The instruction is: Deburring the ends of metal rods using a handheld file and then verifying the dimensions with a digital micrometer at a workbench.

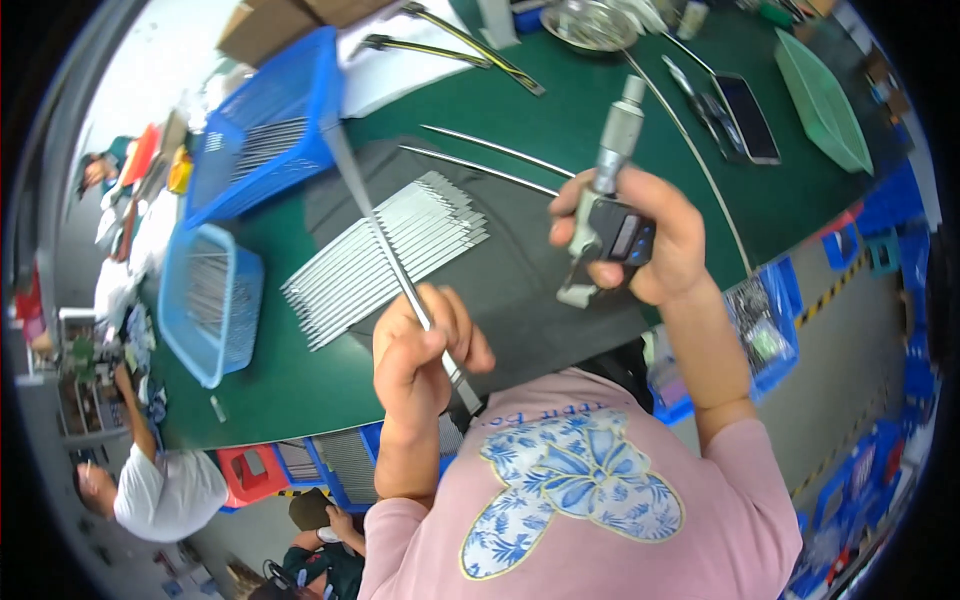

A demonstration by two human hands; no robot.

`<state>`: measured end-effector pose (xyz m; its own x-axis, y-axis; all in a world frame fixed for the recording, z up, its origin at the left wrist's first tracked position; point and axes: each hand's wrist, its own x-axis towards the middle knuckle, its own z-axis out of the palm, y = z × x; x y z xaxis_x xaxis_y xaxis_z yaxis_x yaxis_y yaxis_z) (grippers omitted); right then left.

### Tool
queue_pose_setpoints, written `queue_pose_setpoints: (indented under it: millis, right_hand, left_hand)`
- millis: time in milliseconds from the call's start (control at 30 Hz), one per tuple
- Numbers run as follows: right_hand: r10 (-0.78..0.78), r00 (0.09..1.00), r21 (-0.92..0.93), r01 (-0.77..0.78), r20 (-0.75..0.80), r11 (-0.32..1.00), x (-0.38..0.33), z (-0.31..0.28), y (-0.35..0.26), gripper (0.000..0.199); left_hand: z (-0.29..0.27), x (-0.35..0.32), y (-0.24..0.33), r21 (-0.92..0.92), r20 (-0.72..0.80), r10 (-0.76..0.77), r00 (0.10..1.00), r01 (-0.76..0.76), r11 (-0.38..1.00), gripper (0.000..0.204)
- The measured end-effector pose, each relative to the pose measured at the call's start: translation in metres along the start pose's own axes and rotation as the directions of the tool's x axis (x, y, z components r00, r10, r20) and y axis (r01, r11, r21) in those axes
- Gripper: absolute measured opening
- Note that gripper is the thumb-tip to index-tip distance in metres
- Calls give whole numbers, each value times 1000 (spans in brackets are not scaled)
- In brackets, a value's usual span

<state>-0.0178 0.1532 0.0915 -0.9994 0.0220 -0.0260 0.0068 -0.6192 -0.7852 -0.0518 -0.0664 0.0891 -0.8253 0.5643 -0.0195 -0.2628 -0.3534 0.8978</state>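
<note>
Green worktable [560,110] — left hand [415,350] grip clamped on metal strip [385,235], right hand [650,235] on digital micrometer [605,195] — crowded workshop.

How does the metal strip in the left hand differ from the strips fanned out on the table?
The held strip, pinched in the left hand, is raised and steeply slanted; the fanned strips lie flat, side by side, on the dark mat. It is single; they are many. All are long, thin, silvery.

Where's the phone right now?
In the head view the dark phone lies flat on the green table at upper right, between a thin metal tool and the green tray.
</note>
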Motion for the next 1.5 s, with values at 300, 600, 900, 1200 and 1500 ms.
queue_pose_setpoints:
  millis: [300,600,900,1200,1500]
  right_hand:
    - [-169,976,-187,143,-137,972,58,0,5,27]
    - [-186,966,-135,163,-178,977,30,-1,8,25]
    - [-73,882,137,153,-466,979,2,20,51,25]
    - [46,935,116,-5,-352,993,-33,25,39,25]
    - [122,988,168,-106,-93,980,-31,12,2,68]
  left_hand:
    - [-40,-60,18,-97,241,-227,944,256,962,20]
    - [-64,-50,19,-346,230,-58,972,137,928,63]
    - [-5,8,-44,126,-140,218,966,-201,971,45]
    - [9,13,-41,280,205,458,865,-500,819,11]
    - [1,8,-25,-184,315,50,948,9,983,19]
